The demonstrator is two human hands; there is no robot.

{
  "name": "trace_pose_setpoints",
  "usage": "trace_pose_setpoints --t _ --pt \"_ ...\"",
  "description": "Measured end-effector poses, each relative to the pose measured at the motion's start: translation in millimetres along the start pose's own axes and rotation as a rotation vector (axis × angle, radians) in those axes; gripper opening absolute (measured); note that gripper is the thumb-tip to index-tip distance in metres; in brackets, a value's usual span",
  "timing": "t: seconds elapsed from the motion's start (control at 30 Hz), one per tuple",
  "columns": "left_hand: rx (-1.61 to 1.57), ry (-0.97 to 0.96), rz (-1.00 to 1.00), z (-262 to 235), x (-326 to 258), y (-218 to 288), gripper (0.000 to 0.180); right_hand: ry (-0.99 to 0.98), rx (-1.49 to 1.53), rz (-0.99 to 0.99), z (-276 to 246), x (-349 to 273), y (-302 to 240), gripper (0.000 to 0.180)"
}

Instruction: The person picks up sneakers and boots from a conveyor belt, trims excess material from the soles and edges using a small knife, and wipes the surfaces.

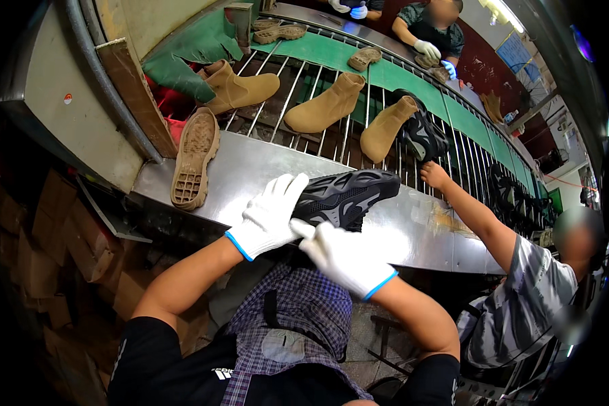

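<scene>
A black and grey sneaker (352, 196) lies on its side at the metal ledge, its sole edge facing up and away from me. My left hand (271, 211), in a white knit glove with a blue cuff, grips the sneaker's left end. Close to the sneaker's near side is my right hand (345, 260), gloved the same way. Its fingers are partly curled and blurred, with the tips beside my left hand; whether they hold anything cannot be made out. Left of my hands, a loose tan sole (196, 159) rests on the ledge.
Tan ankle boots (326, 105) and another black sneaker (423, 132) stand on the metal rod rack. More soles (281, 32) lie on the green strip. A co-worker's bare hand (434, 174) reaches to the rack at right. Gloved people work across. Cardboard (81, 250) piles up lower left.
</scene>
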State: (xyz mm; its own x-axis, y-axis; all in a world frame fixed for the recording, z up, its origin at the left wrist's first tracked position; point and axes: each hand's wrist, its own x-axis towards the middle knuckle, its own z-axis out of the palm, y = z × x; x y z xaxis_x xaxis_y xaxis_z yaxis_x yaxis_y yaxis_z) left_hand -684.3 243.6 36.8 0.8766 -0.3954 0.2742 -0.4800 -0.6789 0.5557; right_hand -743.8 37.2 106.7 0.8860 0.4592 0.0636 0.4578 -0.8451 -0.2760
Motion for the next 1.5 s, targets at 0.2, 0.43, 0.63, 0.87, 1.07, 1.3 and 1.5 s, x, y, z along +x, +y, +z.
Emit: trace_pose_setpoints --t 0.2,0.43,0.63,0.87,1.07,1.3,1.5 --pt "0.038 0.006 0.002 -1 0 -4 0.102 0.06 -0.171 -0.02 -1 24 9 0.036" --pt "0.042 -0.091 -0.002 -9 2 4 0.112 0.17 -0.345 0.149 -14 -6 99 0.036" --pt "0.052 -0.105 -0.016 -14 5 -2 0.115 0.109 -0.162 0.618 -11 -42 163 0.048" --pt "0.006 -0.066 -0.127 -31 -2 -22 0.119 0.022 -0.278 0.779 17 -112 217 0.067" --pt "0.176 -0.223 -0.228 -16 -37 -61 0.111 0.33 -0.099 0.159 -28 -23 145 0.092" --pt "-0.393 0.124 -0.589 -33 -2 -24 0.07 0.192 0.32 0.372 -5 11 108 0.093" --pt "-0.072 0.165 -0.367 -105 83 5 0.058 0.254 0.772 0.416 40 12 89 0.078"
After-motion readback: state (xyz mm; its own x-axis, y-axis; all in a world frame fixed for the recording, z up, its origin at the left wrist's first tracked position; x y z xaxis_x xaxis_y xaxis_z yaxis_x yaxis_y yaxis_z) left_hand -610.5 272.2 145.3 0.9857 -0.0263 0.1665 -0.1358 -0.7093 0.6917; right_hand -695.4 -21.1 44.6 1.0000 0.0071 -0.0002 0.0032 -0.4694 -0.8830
